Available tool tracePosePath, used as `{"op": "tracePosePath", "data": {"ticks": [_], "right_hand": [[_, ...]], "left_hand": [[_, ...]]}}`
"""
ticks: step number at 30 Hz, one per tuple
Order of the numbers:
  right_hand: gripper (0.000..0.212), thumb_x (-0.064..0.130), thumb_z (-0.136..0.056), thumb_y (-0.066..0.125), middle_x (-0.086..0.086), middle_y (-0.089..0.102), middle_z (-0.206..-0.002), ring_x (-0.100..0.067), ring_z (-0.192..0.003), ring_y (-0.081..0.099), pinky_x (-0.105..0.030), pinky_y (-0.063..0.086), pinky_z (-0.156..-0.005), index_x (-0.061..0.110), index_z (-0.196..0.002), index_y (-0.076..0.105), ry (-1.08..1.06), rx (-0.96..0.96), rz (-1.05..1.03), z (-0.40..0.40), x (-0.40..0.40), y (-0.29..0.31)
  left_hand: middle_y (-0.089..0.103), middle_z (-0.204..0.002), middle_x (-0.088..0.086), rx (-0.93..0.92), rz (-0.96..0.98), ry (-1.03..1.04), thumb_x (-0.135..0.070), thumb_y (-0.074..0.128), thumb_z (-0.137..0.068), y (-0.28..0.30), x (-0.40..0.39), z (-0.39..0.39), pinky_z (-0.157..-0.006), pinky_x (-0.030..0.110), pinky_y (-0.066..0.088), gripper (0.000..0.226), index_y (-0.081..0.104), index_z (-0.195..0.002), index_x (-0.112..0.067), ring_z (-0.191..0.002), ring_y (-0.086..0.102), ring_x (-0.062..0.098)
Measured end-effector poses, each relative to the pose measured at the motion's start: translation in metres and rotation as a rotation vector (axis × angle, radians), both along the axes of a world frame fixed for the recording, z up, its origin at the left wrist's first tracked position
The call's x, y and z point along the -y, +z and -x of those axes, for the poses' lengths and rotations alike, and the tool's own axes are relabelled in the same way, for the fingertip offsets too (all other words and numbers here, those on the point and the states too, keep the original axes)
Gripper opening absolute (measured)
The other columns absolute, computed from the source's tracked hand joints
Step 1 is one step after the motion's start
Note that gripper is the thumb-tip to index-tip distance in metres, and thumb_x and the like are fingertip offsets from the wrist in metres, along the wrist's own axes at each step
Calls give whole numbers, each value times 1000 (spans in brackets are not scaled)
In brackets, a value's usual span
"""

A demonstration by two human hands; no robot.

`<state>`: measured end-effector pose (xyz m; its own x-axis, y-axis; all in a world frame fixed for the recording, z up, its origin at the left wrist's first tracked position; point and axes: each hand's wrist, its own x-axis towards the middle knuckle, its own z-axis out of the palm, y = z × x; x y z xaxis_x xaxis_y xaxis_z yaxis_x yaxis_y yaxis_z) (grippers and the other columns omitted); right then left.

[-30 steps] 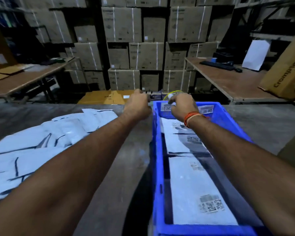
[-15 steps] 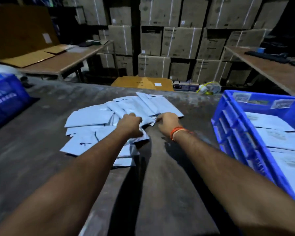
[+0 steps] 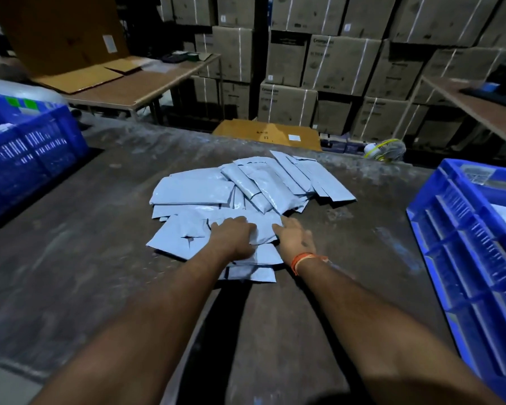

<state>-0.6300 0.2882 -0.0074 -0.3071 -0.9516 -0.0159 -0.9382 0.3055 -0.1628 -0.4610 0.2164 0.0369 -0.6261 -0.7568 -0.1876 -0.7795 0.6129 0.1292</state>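
Sorting judged early: the pile of grey poly mailers [image 3: 246, 194] lies mid-table [image 3: 333, 287], the blue crate [image 3: 465, 258] at right little filled, left hand [image 3: 234, 238] pressing flat-fingered on the nearest mailer [image 3: 184, 229], right hand [image 3: 294, 239] touching its right edge with straight fingers.

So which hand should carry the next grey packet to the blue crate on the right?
Probably right: the right hand touches the near packet at its right edge, closest to the blue crate; the left hand rests on top, farther off.
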Motion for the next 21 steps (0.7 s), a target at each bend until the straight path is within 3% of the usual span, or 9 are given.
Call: {"op": "tracePosePath", "data": {"ticks": [3, 6, 10, 14, 17, 21], "right_hand": [[35, 13, -85, 59, 1, 41, -152, -21, -147, 23, -47, 30, -107, 23, -117, 67, 6, -51, 65, 2, -4, 3], [27, 18, -89, 59, 5, 51, -142, -18, -142, 32, -42, 34, -103, 23, -113, 71, 18, -20, 162, 14, -22, 13], [15, 25, -85, 62, 2, 71, -101, -22, -106, 61, -33, 46, -86, 23, -96, 73, -52, 155, 403, 41, -61, 40], [9, 13, -85, 68, 2, 73, -80, -10, -77, 64, -16, 40, -69, 19, -87, 74, -109, 484, 575, 66, -101, 72], [12, 10, -83, 68, 5, 74, -83, -6, -75, 65, -23, 52, -72, 19, -88, 74, -170, 723, 657, 78, -141, 79], [16, 13, -81, 72, -3, 73, -90, -20, -82, 68, -34, 56, -78, 20, -95, 73, -316, 804, 609, 85, -193, 59]], "left_hand": [[60, -117, -4, -54, 60, -3, -28, 57, -83, -3, -5, -2, -94, 45, 46, 35, 63, -117, -34, -113, 59, 26], [68, -117, 1, -141, 167, 5, -23, 57, -84, -2, -15, -3, -87, 37, 50, 39, 68, -119, -36, -111, 63, 29], [74, -101, 4, -334, 219, 35, -26, 60, -89, 14, -30, -5, -78, 36, 55, 21, 75, -104, -26, -98, 66, 30], [73, -85, -5, -683, 58, 127, -32, 69, -91, 35, -45, -2, -69, 25, 45, 15, 77, -99, -22, -83, 65, 13], [71, -82, -12, -856, -125, 221, -33, 76, -87, 36, -75, 7, -70, 24, 48, 12, 78, -92, -23, -83, 66, 8], [75, -85, -7, -828, -218, 260, -33, 81, -82, 11, -125, 11, -79, 29, 53, 14, 77, -84, -20, -88, 68, 12]]}}
